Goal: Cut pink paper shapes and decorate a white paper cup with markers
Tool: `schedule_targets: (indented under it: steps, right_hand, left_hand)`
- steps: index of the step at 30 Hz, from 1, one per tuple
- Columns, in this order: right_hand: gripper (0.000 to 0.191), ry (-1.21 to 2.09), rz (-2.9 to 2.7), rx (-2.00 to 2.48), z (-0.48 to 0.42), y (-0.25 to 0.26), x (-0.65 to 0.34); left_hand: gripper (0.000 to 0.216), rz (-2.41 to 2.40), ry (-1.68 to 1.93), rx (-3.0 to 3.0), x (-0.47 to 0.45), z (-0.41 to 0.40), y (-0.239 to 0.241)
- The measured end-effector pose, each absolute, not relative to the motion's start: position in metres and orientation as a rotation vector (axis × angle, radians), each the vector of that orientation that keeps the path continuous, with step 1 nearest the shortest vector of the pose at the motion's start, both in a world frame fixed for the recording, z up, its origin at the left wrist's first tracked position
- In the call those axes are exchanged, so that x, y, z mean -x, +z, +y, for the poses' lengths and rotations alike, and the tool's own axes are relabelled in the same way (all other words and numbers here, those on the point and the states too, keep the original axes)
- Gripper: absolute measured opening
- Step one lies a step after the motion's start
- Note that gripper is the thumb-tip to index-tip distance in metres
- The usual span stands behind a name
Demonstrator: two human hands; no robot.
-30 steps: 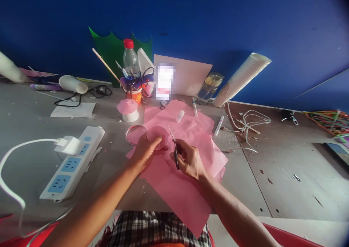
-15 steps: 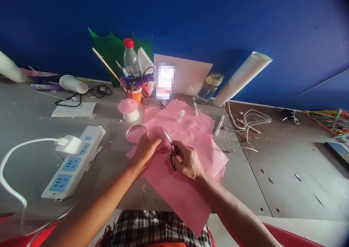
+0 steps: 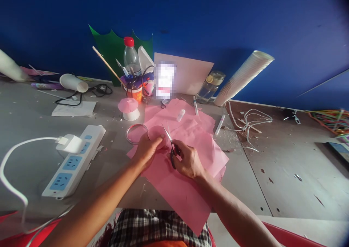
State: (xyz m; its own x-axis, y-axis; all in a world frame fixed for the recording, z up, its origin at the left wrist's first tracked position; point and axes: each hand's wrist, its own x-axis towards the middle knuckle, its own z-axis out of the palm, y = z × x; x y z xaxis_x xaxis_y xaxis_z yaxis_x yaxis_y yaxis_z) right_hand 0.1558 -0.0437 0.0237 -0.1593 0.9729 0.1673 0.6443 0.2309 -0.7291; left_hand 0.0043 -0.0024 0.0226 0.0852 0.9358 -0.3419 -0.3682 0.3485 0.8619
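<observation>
My left hand (image 3: 148, 148) pinches a small round piece of pink paper (image 3: 156, 132), thumb on top. In my right hand (image 3: 188, 159) is a pair of scissors (image 3: 172, 152) with dark handles, its blades slightly parted and pointing up beside the paper's right edge. Beneath both hands lie several pink sheets (image 3: 188, 203), one hanging over the table's front edge. A round ring (image 3: 136, 134) rests just left of the pink piece. Behind it stands a small white cup (image 3: 131, 115) topped with a pink paper piece (image 3: 128, 104).
On the left lies a white power strip (image 3: 73, 163) with a plugged-in charger. At the back are a red-capped bottle (image 3: 131, 58), a lit phone (image 3: 165, 80), a clear bottle (image 3: 209, 88) and a leaning stack of paper cups (image 3: 244, 78). White cable (image 3: 253, 118) coils at right.
The scissor blades have parted slightly near the pink piece's edge. Both hands stay in nearly the same place.
</observation>
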Motion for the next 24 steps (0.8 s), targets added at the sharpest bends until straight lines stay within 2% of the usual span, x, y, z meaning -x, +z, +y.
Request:
schedule_targets:
  steps: [24]
  right_hand:
    - [0.028, 0.566, -1.883, 1.505, -0.0434, 0.0147, -0.1539]
  left_hand:
    - [0.025, 1.071, 1.096, -0.685, -0.0049, -0.0036, 0.0216]
